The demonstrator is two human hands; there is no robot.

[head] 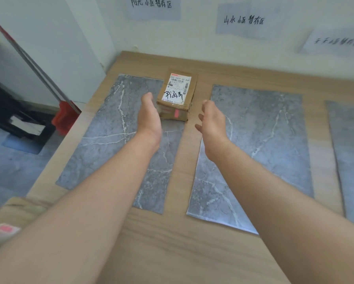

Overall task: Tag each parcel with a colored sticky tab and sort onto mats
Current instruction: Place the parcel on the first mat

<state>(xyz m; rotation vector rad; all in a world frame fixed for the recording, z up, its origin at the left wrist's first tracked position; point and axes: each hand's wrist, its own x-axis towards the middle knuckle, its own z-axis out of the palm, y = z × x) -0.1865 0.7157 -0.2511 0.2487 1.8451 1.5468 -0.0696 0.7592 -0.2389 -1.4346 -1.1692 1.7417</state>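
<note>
Both hands open, holding nothing. Left hand is just beside the parcel; contact unclear. Right hand is apart from it, fingers loosely spread.

Parcel lies at 12 o'clock from the hands, on the far right corner of the left mat, edging toward the gap. Pink tab on its near face: judged tagged and sorted.

Middle mat lies at 2 o'clock. Third mat at 3 o'clock is cut off.

Carton at 8 o'clock is blurred and cropped, probably still to do. Rightmost wall sign is illegible.
</note>
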